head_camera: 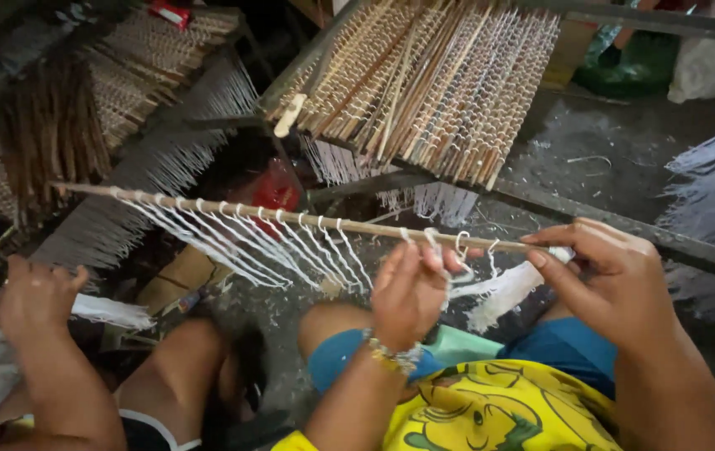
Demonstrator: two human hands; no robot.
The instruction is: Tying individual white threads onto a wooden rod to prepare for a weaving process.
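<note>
A thin wooden stick (290, 215) lies nearly level across the view, strung with loops of white cord (240, 238) from its left end almost to its right. The right hand (616, 276) pinches the stick's right end between thumb and fingers. The left hand (411, 292) is curled around the last loops, fingers closed on a white cord bundle (503, 292). Judged step: knotting cord onto the stick, nearly complete. The next loop calls for steady tension beside the last knot. Another person's hand (36, 296) grips white cord at left. A woven stick mat (432, 83) hangs above.
</note>
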